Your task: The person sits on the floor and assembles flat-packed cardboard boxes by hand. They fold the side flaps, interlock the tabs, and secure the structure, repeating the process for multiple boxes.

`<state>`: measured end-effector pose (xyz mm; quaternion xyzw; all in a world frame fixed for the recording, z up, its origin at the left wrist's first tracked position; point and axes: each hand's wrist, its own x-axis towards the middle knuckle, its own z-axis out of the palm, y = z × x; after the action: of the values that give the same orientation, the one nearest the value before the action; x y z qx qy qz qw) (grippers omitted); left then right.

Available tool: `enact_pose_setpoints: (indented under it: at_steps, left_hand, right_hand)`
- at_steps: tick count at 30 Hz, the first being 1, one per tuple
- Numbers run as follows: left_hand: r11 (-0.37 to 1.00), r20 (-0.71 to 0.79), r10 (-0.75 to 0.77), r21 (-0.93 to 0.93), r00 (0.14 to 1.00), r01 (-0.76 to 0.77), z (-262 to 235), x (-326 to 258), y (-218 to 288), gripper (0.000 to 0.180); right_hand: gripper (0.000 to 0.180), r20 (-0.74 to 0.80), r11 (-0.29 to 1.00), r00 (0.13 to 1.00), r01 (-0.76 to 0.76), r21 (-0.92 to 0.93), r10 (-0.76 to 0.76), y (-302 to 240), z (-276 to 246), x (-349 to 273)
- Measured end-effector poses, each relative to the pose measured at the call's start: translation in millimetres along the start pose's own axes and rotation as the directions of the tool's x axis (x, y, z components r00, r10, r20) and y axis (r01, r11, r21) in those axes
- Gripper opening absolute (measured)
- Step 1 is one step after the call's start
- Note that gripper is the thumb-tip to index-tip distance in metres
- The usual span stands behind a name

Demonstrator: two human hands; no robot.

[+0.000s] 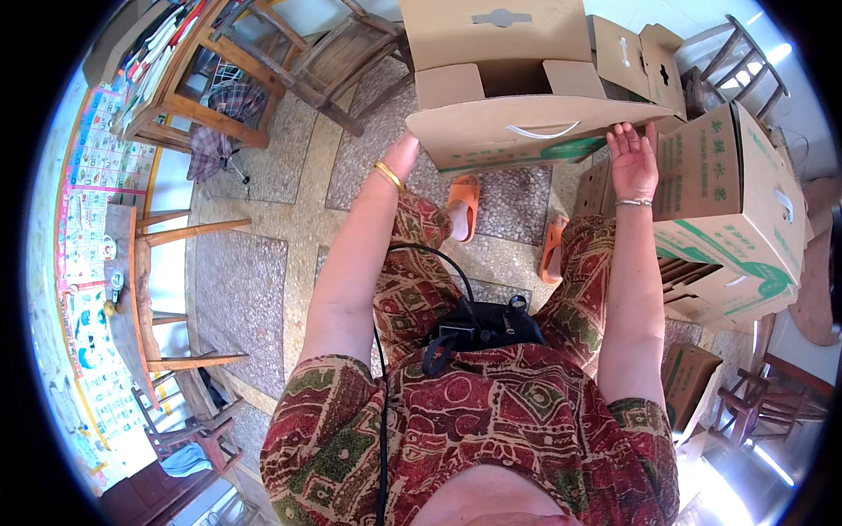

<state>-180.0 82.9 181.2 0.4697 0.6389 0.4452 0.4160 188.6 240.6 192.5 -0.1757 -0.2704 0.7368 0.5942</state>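
Two orange slippers [463,206], three cardboard boxes [526,105], two hands [633,158].

open brown cardboard box [517,114] (white strap handle on its front flap) standing on the floor.

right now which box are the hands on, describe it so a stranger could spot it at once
Start at the speckled stone floor ahead of the seated person's knees. The open cardboard box stands there, left hand and right hand on its front flap. Unlike the closed stacked boxes on the right, its flaps are open, with a white handle strap in front.
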Motion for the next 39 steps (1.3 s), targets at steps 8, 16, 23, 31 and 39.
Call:
enact_pose_setpoints:
  at_steps: [8,16,23,31,39]
  left_hand:
    - [0.999,0.207,-0.044,0.015,0.977,0.041,5.2,-14.5,25.8,0.067]
    - [0.974,0.339,0.201,-0.173,0.919,-0.149,11.6,-11.8,4.5,0.063]
    - [0.917,0.28,0.309,-0.34,0.909,-0.206,12.5,-15.4,16.8,0.059]
    - [0.949,-0.088,0.222,-0.211,0.971,-0.236,33.1,-27.0,83.4,0.039]
    - [0.969,0.004,0.077,-0.238,0.997,-0.074,23.6,-33.9,82.6,0.043]
  right_hand:
    - [0.071,-0.321,0.862,0.937,-0.043,-0.505,-0.141,9.2,-1.9,10.5]
    - [0.071,-0.311,0.748,0.927,-0.053,-0.661,-0.209,20.5,8.7,13.2]
    - [0.083,-0.065,0.403,0.864,0.166,-0.9,-0.5,22.4,4.6,16.6]
    - [0.08,0.467,-0.282,0.73,0.373,-0.884,-0.498,13.3,42.6,-9.9]
    - [0.075,0.762,-0.585,0.632,0.674,-0.451,0.141,-9.9,154.7,-32.0]
